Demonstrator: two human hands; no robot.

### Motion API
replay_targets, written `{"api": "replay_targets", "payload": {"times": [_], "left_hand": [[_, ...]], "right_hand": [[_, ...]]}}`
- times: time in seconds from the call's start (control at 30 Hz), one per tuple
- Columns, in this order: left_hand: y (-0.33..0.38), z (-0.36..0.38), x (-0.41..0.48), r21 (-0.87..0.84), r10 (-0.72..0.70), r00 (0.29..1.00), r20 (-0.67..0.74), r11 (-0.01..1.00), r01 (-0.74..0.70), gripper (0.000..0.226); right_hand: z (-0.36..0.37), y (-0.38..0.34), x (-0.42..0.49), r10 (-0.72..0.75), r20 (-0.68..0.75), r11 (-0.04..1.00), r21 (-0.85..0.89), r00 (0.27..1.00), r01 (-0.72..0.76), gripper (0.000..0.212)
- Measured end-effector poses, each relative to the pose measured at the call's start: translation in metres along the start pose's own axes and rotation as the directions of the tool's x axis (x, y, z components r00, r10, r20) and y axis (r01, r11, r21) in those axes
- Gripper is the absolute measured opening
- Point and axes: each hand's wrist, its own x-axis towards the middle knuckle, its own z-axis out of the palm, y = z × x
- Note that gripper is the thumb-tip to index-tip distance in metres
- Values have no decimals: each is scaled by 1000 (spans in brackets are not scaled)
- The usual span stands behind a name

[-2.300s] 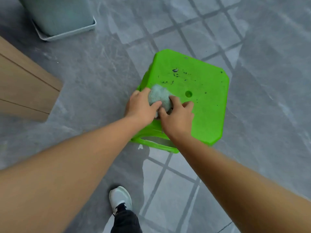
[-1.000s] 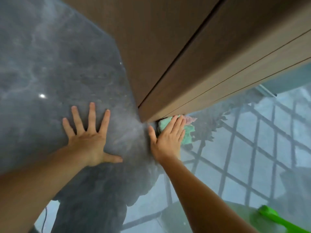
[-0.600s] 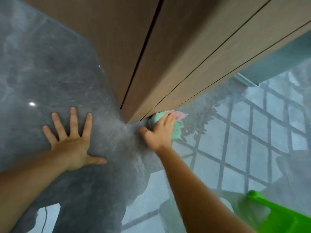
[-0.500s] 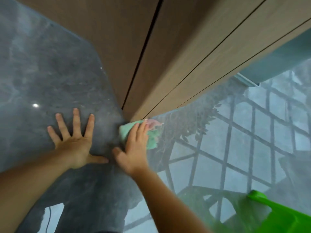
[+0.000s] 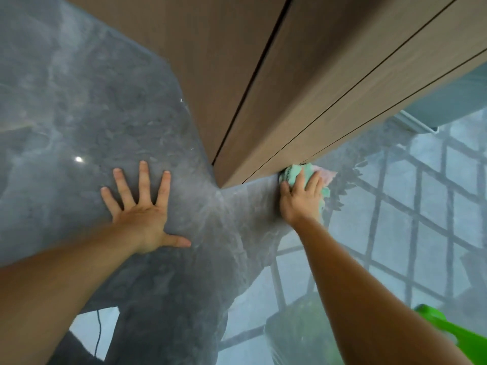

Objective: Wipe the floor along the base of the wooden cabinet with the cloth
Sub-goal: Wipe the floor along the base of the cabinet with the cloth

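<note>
The wooden cabinet [image 5: 303, 83] rises over the glossy grey floor [image 5: 87, 106], its corner meeting the floor at centre. A mint-green cloth [image 5: 293, 175] with a pink edge lies on the floor against the cabinet's base, right of the corner. My right hand [image 5: 300, 200] presses flat on the cloth, fingers over it. My left hand [image 5: 141, 210] rests flat on the floor left of the corner, fingers spread, holding nothing.
A green plastic stool [image 5: 463, 335] shows at the lower right edge. A pale bin or base [image 5: 448, 101] stands behind the cabinet at the right. The floor reflects a window grid at the right.
My right hand has slid the cloth to the right along the cabinet base, away from the corner. My left hand has stayed planted on the floor.
</note>
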Motion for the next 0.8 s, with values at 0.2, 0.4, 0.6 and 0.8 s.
{"api": "replay_targets", "payload": {"times": [0.2,0.4,0.6,0.8], "left_hand": [[-1,6,4,-15,8,999,-49,1000,-9,153],[-2,11,8,-7,10,998,-66,1000,-10,152],[-3,16,9,-51,44,987,-156,997,-52,149],[-61,43,4,-55,75,883,-463,992,-113,113]], "right_hand": [[56,-66,-134,-550,49,835,9,834,550,62],[8,10,-44,-808,225,504,-216,545,836,60],[9,7,-44,-77,-34,984,-166,996,71,62],[29,-60,-130,-409,157,903,-75,899,424,66]]}}
